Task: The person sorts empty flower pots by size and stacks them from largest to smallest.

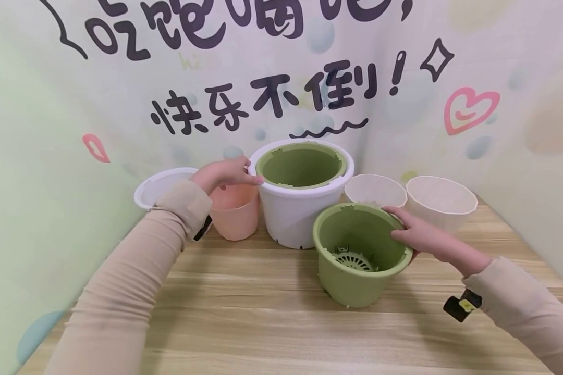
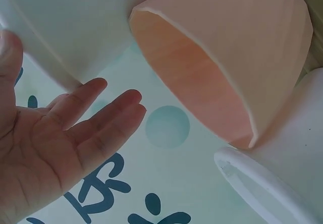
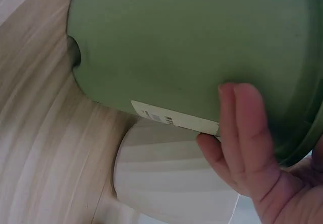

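A green pot (image 1: 356,286) with a slotted bottom stands in front, tilted slightly. My right hand (image 1: 427,239) grips its right rim, thumb at the inside edge and fingers against the outer wall (image 3: 192,47), near a white label (image 3: 174,119). Behind it a large white pot (image 1: 288,219) holds another green pot (image 1: 302,161) nested inside. My left hand (image 1: 227,174) is at the white pot's left rim, thumb over the edge; in the left wrist view its fingers (image 2: 108,113) are extended beside the pot's wall (image 2: 75,22).
A pink pot (image 1: 236,221) stands left of the white pot, with a white container (image 1: 143,195) beyond it. Two pale pots (image 1: 356,182) (image 1: 443,216) stand at the back right. A printed cloth (image 1: 262,62) hangs behind the wooden table (image 1: 262,323).
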Available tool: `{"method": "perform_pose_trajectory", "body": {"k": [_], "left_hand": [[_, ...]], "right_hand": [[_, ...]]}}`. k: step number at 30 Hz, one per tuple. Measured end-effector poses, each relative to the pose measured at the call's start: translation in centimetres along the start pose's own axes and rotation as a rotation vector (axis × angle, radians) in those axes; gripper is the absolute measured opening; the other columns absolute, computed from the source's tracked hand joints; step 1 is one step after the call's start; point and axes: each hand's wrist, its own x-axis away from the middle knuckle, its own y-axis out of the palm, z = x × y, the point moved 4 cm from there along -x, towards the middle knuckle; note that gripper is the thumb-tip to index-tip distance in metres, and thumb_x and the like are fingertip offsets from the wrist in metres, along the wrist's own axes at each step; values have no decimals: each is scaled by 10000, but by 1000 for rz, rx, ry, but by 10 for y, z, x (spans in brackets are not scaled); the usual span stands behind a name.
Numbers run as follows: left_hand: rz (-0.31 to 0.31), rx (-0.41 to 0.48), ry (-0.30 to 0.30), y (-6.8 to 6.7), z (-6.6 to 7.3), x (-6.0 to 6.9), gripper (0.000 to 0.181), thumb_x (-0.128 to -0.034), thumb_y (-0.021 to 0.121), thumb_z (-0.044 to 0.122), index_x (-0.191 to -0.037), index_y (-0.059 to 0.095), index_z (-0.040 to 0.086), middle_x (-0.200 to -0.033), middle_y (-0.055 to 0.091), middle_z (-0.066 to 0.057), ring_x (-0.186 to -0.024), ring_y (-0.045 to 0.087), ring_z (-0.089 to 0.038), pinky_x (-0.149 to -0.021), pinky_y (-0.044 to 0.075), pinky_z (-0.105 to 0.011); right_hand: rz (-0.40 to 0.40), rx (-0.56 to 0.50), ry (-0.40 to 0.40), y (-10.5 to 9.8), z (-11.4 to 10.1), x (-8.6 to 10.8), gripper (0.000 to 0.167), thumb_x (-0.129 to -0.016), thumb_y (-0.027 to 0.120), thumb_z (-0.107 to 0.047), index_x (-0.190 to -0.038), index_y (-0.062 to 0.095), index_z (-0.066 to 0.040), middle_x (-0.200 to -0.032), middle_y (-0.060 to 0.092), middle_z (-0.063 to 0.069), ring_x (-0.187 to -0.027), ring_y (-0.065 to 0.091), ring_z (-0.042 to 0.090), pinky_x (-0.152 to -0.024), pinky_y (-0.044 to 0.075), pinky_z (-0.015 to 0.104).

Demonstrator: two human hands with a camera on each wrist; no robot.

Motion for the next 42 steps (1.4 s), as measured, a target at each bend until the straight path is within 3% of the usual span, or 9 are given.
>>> {"method": "perform_pose_trajectory", "body": {"k": [6,12,18,28,33,38,42], "left_hand": [[-5,15,1,0,1,0,763,-894,522,432,-1414,170,-2,-1438,265,-192,-1228,370,-331,-886,434,-479],[0,-1,-9,-1,1,1,766,-894,523,436,-1412,172,-6,-1439,271,-194,-1234,372,-333,-862,452,-462],[-3,10,-8,0,1,0,752,-890,531,430,-1404,188,1,-1409,299,-186,-1205,384,-328,-870,442,-470],[0,0,-25,-1,1,0,765,-885,539,433,-1414,186,7,-1433,281,-173,-1230,375,-326,-859,452,-468],[-3,-2,-20,-2,2,0,764,-889,537,428,-1413,183,0,-1429,285,-184,-1218,386,-348,-872,449,-487],[-5,-5,-13,-2,1,-1,760,-892,535,420,-1411,182,-9,-1424,289,-194,-1207,393,-369,-870,450,-489],[-3,5,-14,-1,2,0,763,-892,536,420,-1413,182,-11,-1429,286,-190,-1208,394,-367,-876,448,-491]], "right_hand": [[17,23,-20,-2,-2,0,630,-845,423,2,-1414,152,-14,-1083,480,320,-588,618,208,-459,511,362],[36,76,-66,-7,-12,1,613,-829,425,24,-1395,189,3,-1063,510,299,-564,598,186,-449,494,329],[-34,85,-41,-14,-29,6,614,-842,408,23,-1401,157,12,-1046,528,250,-596,601,169,-483,498,297],[-104,176,23,-37,-88,20,611,-844,412,-23,-1413,215,-121,-925,592,120,-558,584,157,-505,491,298],[-147,160,31,-51,-121,20,616,-858,396,-39,-1421,180,-164,-884,607,94,-581,591,163,-561,497,319],[-136,162,31,-65,-154,14,616,-856,397,-36,-1415,185,-181,-779,619,58,-552,589,153,-573,506,328],[-130,103,44,-75,-177,5,655,-864,375,-21,-1451,121,-162,-824,641,89,-582,641,189,-631,546,372]]}}
